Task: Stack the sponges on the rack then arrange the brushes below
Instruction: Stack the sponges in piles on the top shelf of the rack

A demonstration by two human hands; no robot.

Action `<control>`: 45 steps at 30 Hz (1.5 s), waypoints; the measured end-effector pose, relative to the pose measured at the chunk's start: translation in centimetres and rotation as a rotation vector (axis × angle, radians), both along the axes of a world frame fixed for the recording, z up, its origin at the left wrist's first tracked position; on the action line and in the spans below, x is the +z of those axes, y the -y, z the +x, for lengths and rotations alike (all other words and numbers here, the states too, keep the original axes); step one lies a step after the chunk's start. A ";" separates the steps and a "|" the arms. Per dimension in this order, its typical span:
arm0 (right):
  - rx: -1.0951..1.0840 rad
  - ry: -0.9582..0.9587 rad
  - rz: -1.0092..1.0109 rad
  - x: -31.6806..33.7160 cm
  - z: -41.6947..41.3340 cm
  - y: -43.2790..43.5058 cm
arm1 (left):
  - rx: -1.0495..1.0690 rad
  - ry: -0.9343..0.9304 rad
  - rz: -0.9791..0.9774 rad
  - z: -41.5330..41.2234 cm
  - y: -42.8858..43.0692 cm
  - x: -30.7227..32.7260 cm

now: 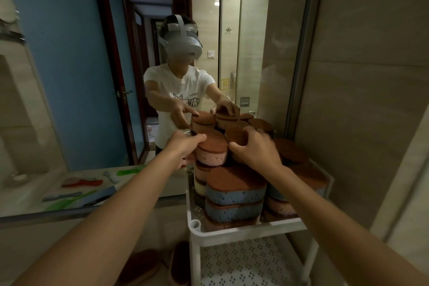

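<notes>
A white rack [246, 230] stands against the mirror, and its top shelf is piled with several brown-topped sponges, among them blue ones [234, 195]. My left hand [185, 145] grips the left edge of the topmost pink sponge [212, 151], thumb on its brown top. My right hand [255, 148] curls round a brown-topped sponge [235, 134] just behind it. Several brushes, one red [81, 182] and others green [128, 172], lie on the pale counter to the left.
The mirror [69, 76] ahead shows a person's reflection [178, 90] with both hands on the pile. The rack's perforated lower shelf [243, 262] holds nothing visible. A glass partition and tiled wall [359, 100] close in the right side. Slippers [144, 264] lie on the floor.
</notes>
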State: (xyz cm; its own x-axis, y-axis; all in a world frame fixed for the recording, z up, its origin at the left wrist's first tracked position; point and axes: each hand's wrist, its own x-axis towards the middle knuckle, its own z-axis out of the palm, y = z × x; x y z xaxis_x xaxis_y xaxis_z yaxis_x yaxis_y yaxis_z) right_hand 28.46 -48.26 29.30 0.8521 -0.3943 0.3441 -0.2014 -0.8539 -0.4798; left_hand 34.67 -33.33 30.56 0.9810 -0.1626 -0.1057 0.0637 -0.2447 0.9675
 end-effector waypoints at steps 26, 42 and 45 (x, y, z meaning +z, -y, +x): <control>0.042 -0.136 -0.133 0.2 0.3 -1.1 | 0.072 0.263 0.306 0.9 0.5 -2.3; 0.009 -0.333 -0.357 1.2 -0.1 -2.6 | 0.007 0.063 0.092 0.2 0.0 -1.9; 0.022 -0.232 -0.386 1.5 -0.5 -3.3 | 0.001 -0.045 -0.036 -0.8 -0.9 -0.8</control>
